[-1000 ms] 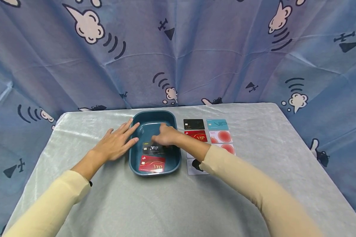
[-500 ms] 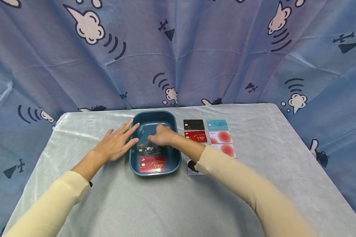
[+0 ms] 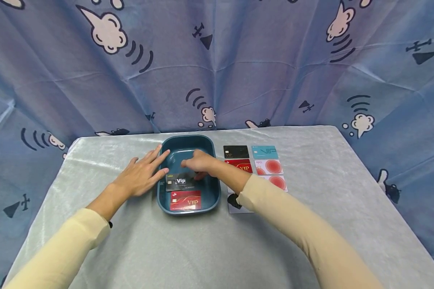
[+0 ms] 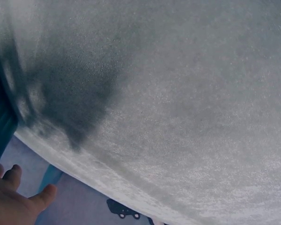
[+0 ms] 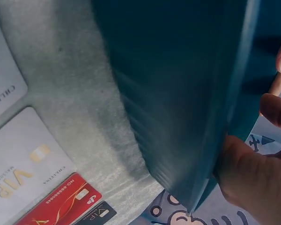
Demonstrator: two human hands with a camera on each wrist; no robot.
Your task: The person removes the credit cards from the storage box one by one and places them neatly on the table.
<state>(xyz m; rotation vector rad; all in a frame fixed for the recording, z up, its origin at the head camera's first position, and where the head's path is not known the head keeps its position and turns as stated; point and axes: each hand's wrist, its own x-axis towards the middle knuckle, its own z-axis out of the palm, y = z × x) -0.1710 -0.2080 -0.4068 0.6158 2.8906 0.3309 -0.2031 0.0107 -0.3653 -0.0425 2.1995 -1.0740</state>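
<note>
In the head view a dark teal tray (image 3: 173,144) holds two cards lying flat: a black "Vip" card (image 3: 173,182) and, nearer the front, a red VIP card (image 3: 185,200). My right hand (image 3: 202,162) reaches over the tray's right side, fingertips at the black card's right end. In the right wrist view that hand (image 5: 257,173) has one digit hidden behind the tray wall (image 5: 178,93), and another stands apart from it. Spread fingers of my left hand (image 3: 141,175) rest on the tray's left rim. The left wrist view catches this hand (image 4: 18,201) at its corner.
Right of the tray lie a black VIP card (image 3: 236,151), a teal VIP card (image 3: 265,152), a red card (image 3: 241,164) and two pink-circle cards (image 3: 269,167). White cards (image 5: 28,164) sit partly under my right sleeve. A patterned curtain (image 3: 238,72) hangs behind the table.
The black card in the tray has slid left and now lies nearly straight above the red one. My right fingers have drawn back towards its right end. The left hand stays put.
</note>
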